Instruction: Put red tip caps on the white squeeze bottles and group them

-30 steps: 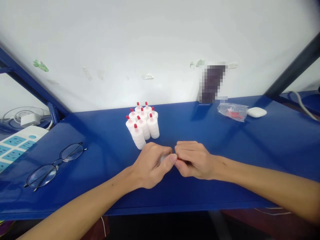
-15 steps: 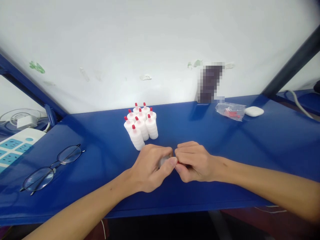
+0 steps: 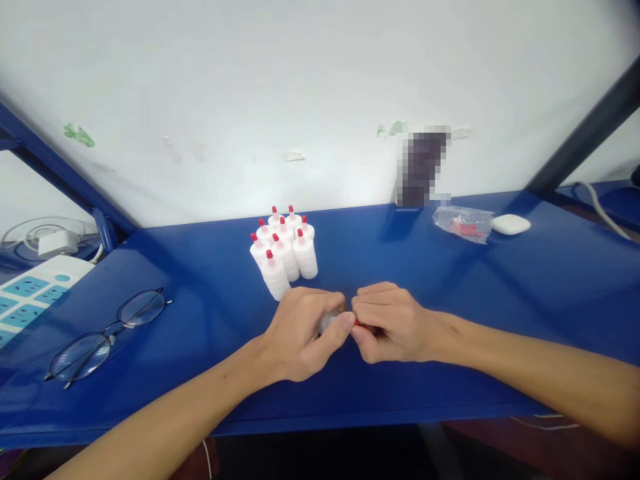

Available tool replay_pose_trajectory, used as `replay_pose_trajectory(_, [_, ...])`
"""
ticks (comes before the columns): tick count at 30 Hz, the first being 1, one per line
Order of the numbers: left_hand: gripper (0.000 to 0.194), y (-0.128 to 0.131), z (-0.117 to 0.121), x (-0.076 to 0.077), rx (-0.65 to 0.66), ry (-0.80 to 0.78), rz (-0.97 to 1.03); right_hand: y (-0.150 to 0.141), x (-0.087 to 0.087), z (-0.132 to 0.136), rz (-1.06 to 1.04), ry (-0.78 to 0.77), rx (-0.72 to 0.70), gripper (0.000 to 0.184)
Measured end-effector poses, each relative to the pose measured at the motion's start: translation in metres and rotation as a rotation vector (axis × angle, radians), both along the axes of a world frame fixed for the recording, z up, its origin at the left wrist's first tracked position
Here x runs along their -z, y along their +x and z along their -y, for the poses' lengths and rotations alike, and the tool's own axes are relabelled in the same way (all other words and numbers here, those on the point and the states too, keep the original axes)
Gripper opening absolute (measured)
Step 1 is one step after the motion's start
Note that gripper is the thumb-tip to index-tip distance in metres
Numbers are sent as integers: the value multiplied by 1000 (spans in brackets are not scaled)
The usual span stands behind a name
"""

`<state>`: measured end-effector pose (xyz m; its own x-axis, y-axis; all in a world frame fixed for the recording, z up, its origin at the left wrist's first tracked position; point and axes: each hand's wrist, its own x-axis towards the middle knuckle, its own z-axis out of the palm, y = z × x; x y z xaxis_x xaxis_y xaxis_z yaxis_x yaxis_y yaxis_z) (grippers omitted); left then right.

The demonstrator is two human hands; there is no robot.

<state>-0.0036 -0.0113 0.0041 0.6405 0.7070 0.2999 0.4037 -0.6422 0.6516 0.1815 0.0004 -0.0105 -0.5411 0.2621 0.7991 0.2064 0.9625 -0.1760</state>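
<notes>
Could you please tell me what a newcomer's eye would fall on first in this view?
Probably the cluster of red-tipped white bottles, standing left of centre on the blue surface. Next, nearer the viewer and slightly right, the left hand holds a whitish object while the right hand pinches a red piece. Glasses lie farther left.

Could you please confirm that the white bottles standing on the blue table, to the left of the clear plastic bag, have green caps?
Not quite: the caps are red, as the head view shows. The white bottles do stand on the blue table, left of the clear plastic bag.
</notes>
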Motion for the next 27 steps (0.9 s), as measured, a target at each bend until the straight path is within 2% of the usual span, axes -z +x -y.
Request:
replay_pose_trajectory(6, [39, -1, -2, -3, -54, 15, -5, 2, 0, 0, 10, -1, 10, 35])
replay_pose_trajectory(16, [32, -3, -3, 3, 67, -14, -25, 1, -2, -1, 92, 29, 39, 35])
replay_pose_trajectory(27, [38, 4, 0, 6, 7, -82, 32, -4, 2, 1, 87, 122, 77, 28])
